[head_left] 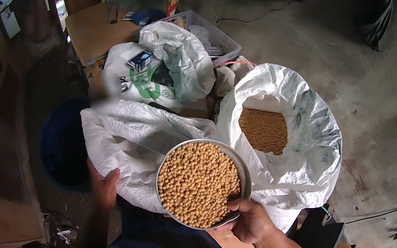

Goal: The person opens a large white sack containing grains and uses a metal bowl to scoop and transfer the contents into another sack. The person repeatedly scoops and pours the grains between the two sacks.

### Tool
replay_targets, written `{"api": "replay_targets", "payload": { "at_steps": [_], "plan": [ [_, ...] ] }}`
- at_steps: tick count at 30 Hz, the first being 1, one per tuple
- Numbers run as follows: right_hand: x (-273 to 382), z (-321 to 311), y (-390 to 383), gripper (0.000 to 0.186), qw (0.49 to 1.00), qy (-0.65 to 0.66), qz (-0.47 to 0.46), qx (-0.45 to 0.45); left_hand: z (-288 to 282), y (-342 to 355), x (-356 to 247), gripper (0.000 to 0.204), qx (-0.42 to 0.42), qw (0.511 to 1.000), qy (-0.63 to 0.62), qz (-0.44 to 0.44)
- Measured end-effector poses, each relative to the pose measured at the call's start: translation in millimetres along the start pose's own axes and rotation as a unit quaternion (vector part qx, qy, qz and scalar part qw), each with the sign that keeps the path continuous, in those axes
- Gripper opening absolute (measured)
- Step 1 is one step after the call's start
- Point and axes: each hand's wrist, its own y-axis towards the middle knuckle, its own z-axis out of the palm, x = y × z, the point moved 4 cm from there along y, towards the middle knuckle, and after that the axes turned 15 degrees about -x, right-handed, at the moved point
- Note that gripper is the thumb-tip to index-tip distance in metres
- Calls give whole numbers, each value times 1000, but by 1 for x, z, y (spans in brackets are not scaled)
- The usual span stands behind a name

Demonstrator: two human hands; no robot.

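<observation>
My right hand (256, 223) is closed on the rim of a round metal bowl (247, 186), thumb over the edge. Pale round soybeans (198, 183) fill the bowl nearly to the brim. It is held above the near edge of a white woven sack (121, 155), whose mouth is slack and folded. At that sack's lower left side is my left hand (103, 188), thumb and fingers apart, close to the fabric. Some of its fingers are in shadow. Right of the bowl, another white sack (304, 158) stands wide open with small brown grains or pellets (263, 130) inside.
Behind stands a third white sack (177, 62) with green print and a small blue box (139, 60) on it. Farther back are a pale plastic crate (229, 43) and a wooden board (93, 26). A dark blue tub (65, 143) sits left, a black item (317, 246) at right.
</observation>
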Motion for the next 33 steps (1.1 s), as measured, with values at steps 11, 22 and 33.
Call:
{"api": "replay_targets", "payload": {
  "at_steps": [11, 22, 33],
  "plan": [
    [-39, 1, 25, 43, 998, -29, 61, -10, -5, -6, -5, 85, 1, 999, 31, -11],
    [-72, 18, 105, 38, 995, -17, 73, -69, -19, -26, -15, 92, -23, 987, 156, -3],
    [-100, 4, 136, 42, 995, 2, 47, -91, 87, -36, -35, 20, 251, 826, 387, 324]
  ]
}}
